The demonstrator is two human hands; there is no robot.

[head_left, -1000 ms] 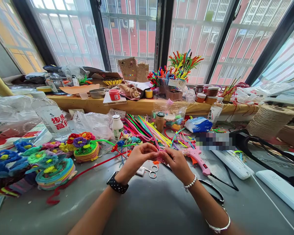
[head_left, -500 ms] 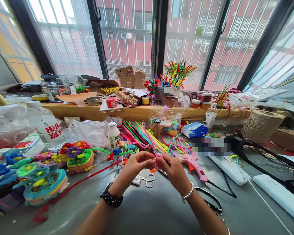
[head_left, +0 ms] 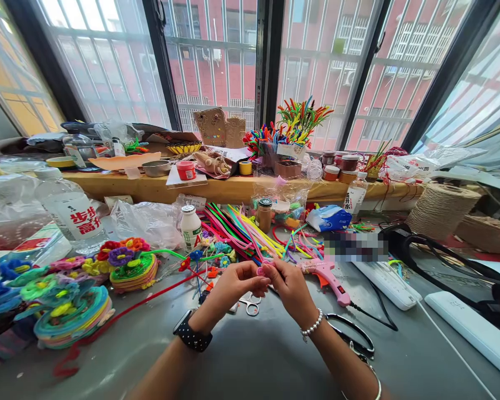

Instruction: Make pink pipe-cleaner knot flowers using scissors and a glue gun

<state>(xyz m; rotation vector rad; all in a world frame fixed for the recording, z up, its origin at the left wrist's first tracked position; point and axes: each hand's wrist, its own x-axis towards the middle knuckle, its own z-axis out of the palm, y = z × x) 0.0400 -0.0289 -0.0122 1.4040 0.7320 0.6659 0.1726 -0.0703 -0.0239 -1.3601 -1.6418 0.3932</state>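
Observation:
Over the middle of the table, both hands meet at a pink pipe cleaner (head_left: 265, 269) bent into small loops, with a length of it rising away behind. My right hand (head_left: 289, 286) pinches the loops between thumb and fingers. My left hand (head_left: 237, 283) has its fingers curled in, tips closed on the left edge of the same piece; their exact hold is partly hidden. Just below the hands lie small scissors (head_left: 252, 305). To the right rests a pink glue gun (head_left: 329, 278), and behind is a bundle of coloured pipe cleaners (head_left: 229, 230).
Finished pipe cleaner flowers (head_left: 123, 255) and a coiled multicoloured base (head_left: 75, 322) stand at left. A white bottle (head_left: 191, 228) and a brown jar (head_left: 264, 215) stand behind. At right are black-handled scissors (head_left: 352, 333), a power strip (head_left: 387, 283) and a twine spool (head_left: 441, 211).
My left fingers have shifted slightly down and curled in at the pink loops, showing more of them. My right hand keeps its pinch. The whole view has shifted a little.

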